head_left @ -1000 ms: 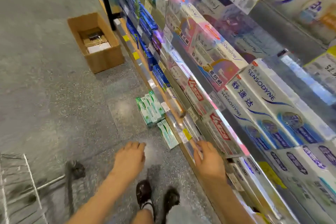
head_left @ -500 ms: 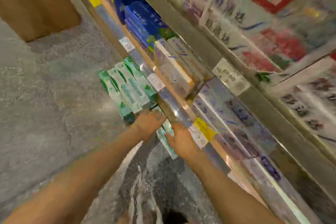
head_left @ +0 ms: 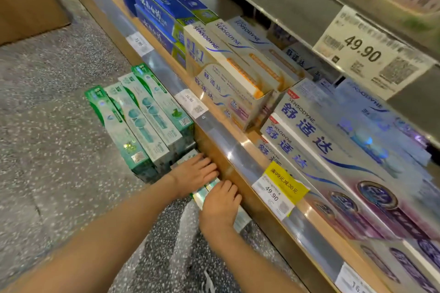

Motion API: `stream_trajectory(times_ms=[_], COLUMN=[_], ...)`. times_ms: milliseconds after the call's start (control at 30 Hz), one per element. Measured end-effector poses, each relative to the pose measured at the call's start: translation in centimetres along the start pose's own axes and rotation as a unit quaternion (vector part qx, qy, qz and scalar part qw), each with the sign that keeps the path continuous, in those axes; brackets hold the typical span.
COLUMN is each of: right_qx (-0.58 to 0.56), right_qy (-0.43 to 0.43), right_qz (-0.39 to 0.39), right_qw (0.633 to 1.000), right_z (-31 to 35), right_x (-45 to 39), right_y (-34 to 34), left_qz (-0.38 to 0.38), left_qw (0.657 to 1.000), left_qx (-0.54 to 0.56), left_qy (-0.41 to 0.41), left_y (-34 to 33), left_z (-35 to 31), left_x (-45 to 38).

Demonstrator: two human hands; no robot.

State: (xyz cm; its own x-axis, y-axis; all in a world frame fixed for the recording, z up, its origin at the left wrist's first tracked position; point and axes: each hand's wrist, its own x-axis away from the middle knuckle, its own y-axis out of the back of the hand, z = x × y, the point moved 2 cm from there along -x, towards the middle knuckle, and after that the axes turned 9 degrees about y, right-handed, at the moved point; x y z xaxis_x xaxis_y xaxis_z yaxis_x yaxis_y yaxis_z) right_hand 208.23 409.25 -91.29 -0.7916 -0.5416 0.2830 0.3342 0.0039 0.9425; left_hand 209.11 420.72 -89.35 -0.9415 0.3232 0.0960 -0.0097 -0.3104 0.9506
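Bent fingers (head_left: pixel 232 189) of right hand (head_left: pixel 220 202) over near end of flat green box (head_left: pixel 202 194) on speckled floor (head_left: pixel 59 150), hard against shelf base (head_left: pixel 240 181); grip or mere press, could not tell. Laid left hand (head_left: pixel 194 173) just beyond, fingers (head_left: pixel 210 169) straight and flat on same box, clasping nothing. Had a row of taller green boxes (head_left: pixel 142 121) standing on edge farther along, touching the base. Faced Sensodyne boxes (head_left: pixel 238 71) on the shelf above, past a yellow price tag (head_left: pixel 283 179).
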Motion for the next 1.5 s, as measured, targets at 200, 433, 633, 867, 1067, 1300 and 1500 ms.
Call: stream_trajectory(times_ms=[200, 433, 633, 867, 1067, 1300, 1500], right_qx=[-0.014, 0.106, 0.159, 0.064, -0.434, -0.632, -0.604], right_qy=[-0.002, 0.252, 0.476, 0.633, 0.485, 0.380, 0.349], right_qz=[0.117, 0.112, -0.039, -0.288, -0.025, 0.425, 0.457], right_qw=[0.993, 0.955, 0.864, 0.716, 0.759, 0.525, 0.552], right_z=[0.0, 8.5, 23.8, 35.0, 38.8, 40.7, 39.0], right_x=[5.4, 11.9, 16.1, 28.7, 40.5, 62.2, 75.7], right_y=[10.1, 35.9, 66.3, 88.8, 93.1, 88.7, 82.6], left_qz=[-0.005, 0.140, 0.065, -0.126, -0.167, -0.210, -0.192], left_qw=[0.996, 0.961, 0.871, 0.683, 0.474, 0.297, 0.244], left_qx=[0.087, 0.114, 0.130, 0.047, -0.005, -0.042, 0.048], left_qy=[0.023, 0.208, 0.469, 0.718, 0.865, 0.931, 0.949], left_y=[7.6, 33.9, 60.3, 87.4, 99.5, 107.5, 108.3], left_z=[0.6, 9.4, 21.8, 22.8, 14.9, 0.7, -12.8], left_x=[2.9, 13.0, 25.6, 38.0, 46.1, 51.7, 57.5])
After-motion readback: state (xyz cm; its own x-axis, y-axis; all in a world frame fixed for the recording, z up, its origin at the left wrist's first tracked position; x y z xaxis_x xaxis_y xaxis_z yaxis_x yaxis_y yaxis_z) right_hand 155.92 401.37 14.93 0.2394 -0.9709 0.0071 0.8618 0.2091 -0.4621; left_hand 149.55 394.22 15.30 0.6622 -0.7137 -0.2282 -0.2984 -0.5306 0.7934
